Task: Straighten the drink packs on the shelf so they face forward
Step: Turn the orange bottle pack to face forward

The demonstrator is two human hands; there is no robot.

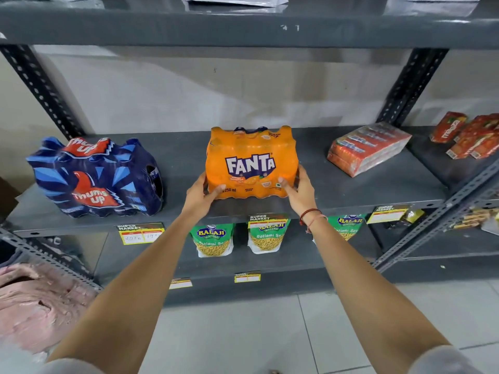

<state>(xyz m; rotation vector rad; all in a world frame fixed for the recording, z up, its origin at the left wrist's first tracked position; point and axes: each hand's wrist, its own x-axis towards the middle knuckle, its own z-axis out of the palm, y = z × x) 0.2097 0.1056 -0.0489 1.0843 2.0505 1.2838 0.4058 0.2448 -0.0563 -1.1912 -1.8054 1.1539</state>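
Note:
An orange Fanta pack (251, 160) stands in the middle of the grey shelf (351, 193), its logo facing me. My left hand (201, 194) grips its lower left corner and my right hand (299, 188) grips its lower right corner. A blue Thums Up pack (94, 179) stands at the left of the same shelf, turned slightly to one side. A shrink-wrapped pack of red juice cartons (368, 148) lies at the right, angled away from the front edge.
Loose red Maaza cartons (469, 136) lie on the adjoining shelf at far right. Green Balaji snack bags (213, 240) stand on the shelf below. Price tags (140, 233) hang on the shelf edge. A perforated upright (410, 85) stands at back right. Pink cloth (35, 303) lies at lower left.

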